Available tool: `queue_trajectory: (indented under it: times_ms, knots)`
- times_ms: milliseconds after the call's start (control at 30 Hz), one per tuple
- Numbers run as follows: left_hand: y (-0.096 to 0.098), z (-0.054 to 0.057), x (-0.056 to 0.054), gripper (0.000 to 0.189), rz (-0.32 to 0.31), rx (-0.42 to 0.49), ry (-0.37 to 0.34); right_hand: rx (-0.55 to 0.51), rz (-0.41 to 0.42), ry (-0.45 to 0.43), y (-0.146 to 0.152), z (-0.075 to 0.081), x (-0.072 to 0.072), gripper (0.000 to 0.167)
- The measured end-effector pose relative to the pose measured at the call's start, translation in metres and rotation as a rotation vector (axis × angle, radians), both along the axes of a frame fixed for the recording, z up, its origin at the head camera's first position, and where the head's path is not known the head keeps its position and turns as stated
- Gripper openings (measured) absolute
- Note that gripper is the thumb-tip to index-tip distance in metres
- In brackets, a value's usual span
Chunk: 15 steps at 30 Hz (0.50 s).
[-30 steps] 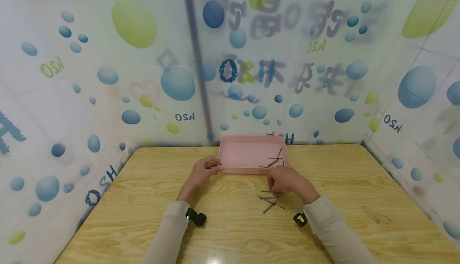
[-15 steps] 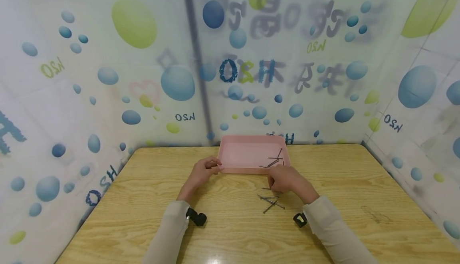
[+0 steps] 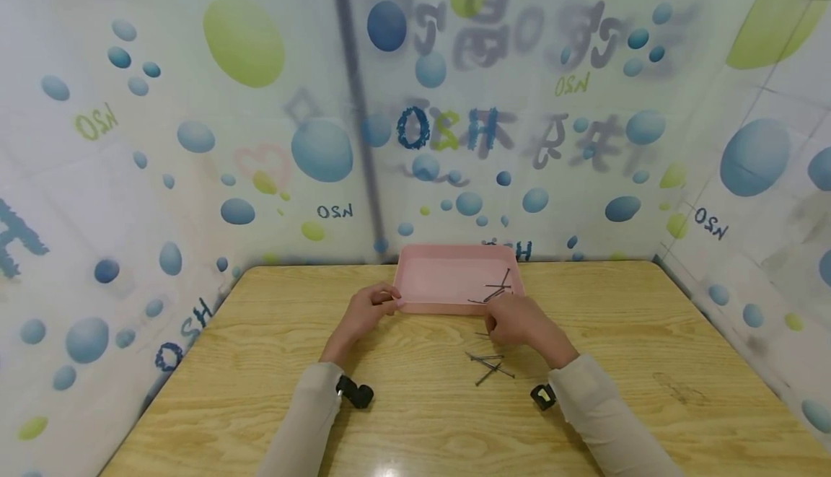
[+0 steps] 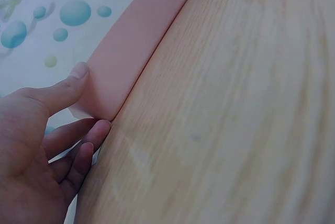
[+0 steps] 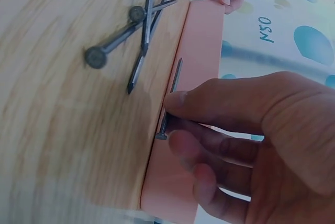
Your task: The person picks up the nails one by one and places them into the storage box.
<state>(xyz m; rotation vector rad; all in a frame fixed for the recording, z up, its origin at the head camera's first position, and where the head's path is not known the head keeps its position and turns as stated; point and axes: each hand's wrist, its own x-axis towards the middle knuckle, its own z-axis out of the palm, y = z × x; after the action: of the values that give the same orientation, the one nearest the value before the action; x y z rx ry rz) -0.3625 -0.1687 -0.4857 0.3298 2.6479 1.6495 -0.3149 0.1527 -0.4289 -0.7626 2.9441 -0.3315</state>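
The right hand (image 3: 522, 320) pinches a nail (image 5: 177, 77) between thumb and index finger, just in front of the tray's near wall. In the right wrist view its head and pointed shank stick out either side of the fingertips. At the near left corner of the pink tray (image 3: 431, 275), the left hand (image 3: 366, 311) holds the tray, its thumb on the wall and fingers by the lower edge. Several loose nails (image 3: 487, 366) lie crossed on the table below the right hand. More nails (image 3: 498, 287) lie inside the tray at its right end.
A wooden table (image 3: 415, 405) carries the tray near its back edge. Behind and at both sides hangs a white curtain (image 3: 415, 195) with blue and green spots. Black wrist mounts (image 3: 355, 392) sit on both sleeves.
The right hand has lifted the pinched nail off the table and moved it slightly up toward the tray. The left hand and the loose nails stay where they were.
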Motion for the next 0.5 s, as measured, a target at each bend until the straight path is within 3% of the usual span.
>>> queue_trajectory:
  times_ms: [500]
  knots:
    - [-0.0006,-0.0001,-0.0008,0.012,0.0,0.003,0.0,-0.002,-0.041,0.119,0.0049,0.0092,-0.0017,0.024]
